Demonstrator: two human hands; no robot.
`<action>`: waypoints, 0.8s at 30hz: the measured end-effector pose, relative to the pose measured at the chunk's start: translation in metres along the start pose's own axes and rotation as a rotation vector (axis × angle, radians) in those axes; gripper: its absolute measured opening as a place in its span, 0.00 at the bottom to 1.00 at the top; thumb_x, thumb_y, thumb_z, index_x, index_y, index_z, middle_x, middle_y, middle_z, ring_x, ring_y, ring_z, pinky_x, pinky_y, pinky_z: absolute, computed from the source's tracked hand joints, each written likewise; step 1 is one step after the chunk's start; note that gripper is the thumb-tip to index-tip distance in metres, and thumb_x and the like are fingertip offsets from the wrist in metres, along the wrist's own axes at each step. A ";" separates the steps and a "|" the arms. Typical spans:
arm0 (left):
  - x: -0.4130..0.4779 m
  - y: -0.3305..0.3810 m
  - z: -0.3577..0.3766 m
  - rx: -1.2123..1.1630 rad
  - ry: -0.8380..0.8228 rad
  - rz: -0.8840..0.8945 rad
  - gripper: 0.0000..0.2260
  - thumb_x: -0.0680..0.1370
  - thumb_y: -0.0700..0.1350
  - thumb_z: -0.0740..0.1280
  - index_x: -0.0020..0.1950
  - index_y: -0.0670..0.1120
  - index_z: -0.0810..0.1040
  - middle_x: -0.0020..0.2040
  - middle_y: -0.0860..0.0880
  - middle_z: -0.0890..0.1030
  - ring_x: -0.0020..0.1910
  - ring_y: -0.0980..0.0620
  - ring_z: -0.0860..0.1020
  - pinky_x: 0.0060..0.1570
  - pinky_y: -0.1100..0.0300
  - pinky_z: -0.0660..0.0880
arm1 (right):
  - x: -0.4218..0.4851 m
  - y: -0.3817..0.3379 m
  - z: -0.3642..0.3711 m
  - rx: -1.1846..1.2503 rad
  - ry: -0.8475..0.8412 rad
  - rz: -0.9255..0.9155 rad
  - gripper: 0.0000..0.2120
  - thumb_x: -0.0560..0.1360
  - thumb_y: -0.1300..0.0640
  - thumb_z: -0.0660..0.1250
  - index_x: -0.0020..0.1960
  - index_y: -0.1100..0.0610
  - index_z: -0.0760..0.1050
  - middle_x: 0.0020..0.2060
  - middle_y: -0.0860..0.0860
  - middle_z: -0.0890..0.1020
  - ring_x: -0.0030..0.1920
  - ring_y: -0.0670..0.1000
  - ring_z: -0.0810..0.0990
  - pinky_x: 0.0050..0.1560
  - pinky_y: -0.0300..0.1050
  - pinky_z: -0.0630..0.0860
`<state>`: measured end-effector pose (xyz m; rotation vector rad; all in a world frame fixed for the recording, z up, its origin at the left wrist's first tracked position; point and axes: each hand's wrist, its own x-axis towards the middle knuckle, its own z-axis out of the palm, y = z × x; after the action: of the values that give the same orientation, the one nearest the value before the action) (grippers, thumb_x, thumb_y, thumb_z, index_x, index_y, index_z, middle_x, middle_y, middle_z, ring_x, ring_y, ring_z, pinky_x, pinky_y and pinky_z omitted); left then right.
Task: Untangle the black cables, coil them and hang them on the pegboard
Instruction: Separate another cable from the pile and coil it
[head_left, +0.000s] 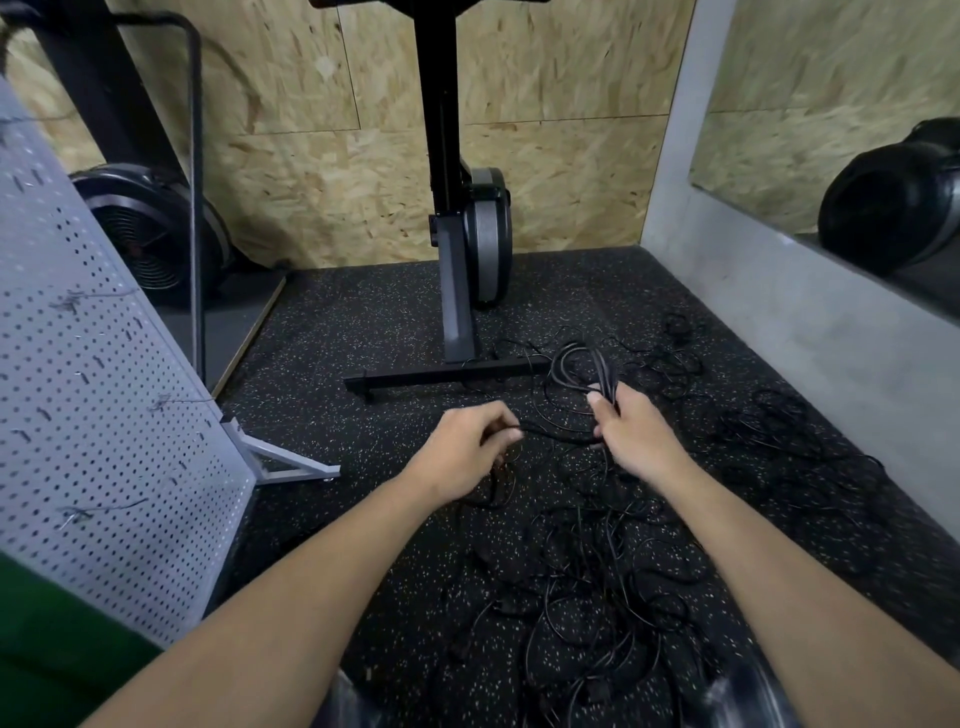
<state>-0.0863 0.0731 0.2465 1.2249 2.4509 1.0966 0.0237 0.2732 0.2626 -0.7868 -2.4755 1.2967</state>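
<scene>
My right hand (631, 431) grips a coil of black cable (587, 366) whose loops stand up above my fingers. From that coil a loose strand (553, 435) runs left to my left hand (470, 452), which pinches it between thumb and fingers. Under and around both hands, a tangle of thin black cables (592, 587) sprawls over the speckled black floor. More loose cables (769, 431) lie to the right. The grey pegboard (88, 395) leans at the left on a metal foot (291, 460), with a few hooks and nothing hung on them.
A black rowing machine stand (457, 306) rises just beyond the hands, its crossbar (441, 376) on the floor. A fan-wheel machine (150, 234) sits behind the pegboard. OSB panels form the back wall; a grey wall with a mirror (831, 130) bounds the right.
</scene>
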 end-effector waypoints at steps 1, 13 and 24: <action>0.002 0.003 0.000 0.010 0.039 0.045 0.04 0.84 0.46 0.68 0.54 0.48 0.82 0.42 0.53 0.82 0.40 0.57 0.79 0.41 0.68 0.74 | -0.001 -0.002 0.002 -0.046 -0.029 0.002 0.15 0.87 0.47 0.55 0.63 0.55 0.75 0.46 0.53 0.82 0.48 0.53 0.81 0.52 0.53 0.80; 0.003 0.014 -0.005 -0.061 0.298 0.133 0.07 0.74 0.43 0.80 0.47 0.48 0.84 0.45 0.55 0.82 0.43 0.61 0.77 0.45 0.72 0.71 | -0.016 -0.010 0.022 -0.249 -0.440 -0.031 0.34 0.76 0.30 0.61 0.76 0.48 0.67 0.71 0.47 0.73 0.66 0.53 0.76 0.59 0.51 0.76; 0.004 -0.001 -0.010 -0.051 0.242 0.031 0.08 0.77 0.45 0.77 0.55 0.50 0.85 0.49 0.54 0.80 0.46 0.59 0.79 0.49 0.71 0.73 | -0.016 0.003 0.031 -0.299 -0.462 -0.137 0.14 0.86 0.42 0.55 0.54 0.53 0.69 0.40 0.50 0.78 0.36 0.48 0.80 0.47 0.54 0.81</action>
<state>-0.0942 0.0708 0.2541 1.1815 2.5640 1.3809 0.0245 0.2442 0.2429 -0.3908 -3.0777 1.1797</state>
